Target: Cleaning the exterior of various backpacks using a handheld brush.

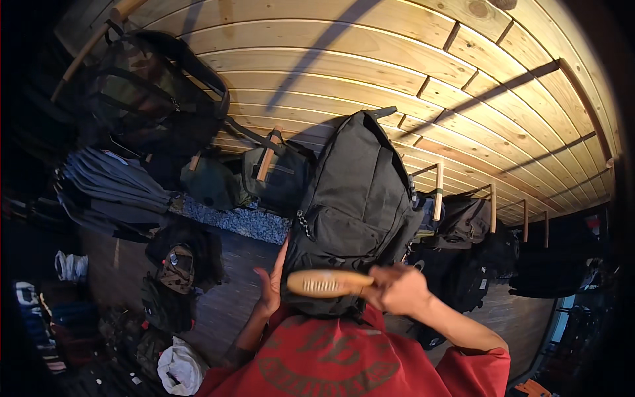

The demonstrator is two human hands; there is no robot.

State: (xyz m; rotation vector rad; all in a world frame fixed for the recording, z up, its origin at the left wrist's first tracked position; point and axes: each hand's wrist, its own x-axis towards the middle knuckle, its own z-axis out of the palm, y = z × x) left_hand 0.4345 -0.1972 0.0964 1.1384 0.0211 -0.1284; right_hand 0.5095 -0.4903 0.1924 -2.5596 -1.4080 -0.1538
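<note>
A large black backpack [357, 185] stands upright in front of me, its front pocket and a dark zipper cord facing my hands. My left hand [270, 286] lies along the backpack's lower left side, fingers stretched and thumb apart. In my right hand [401, 290] is the handle of a wooden brush [324, 283], gripped with curled fingers. The brush is slightly blurred and lies across the front of the backpack's lower part; whether its bristles touch the fabric I cannot tell.
A plank wall [370, 40] with wooden pegs [439, 192] rises ahead. A camouflage backpack [142, 86] hangs at the upper left, above grey folded clothes [112, 182]. Dark bags [463, 221] hang to the right. On the floor at lower left sits a white sack [180, 367].
</note>
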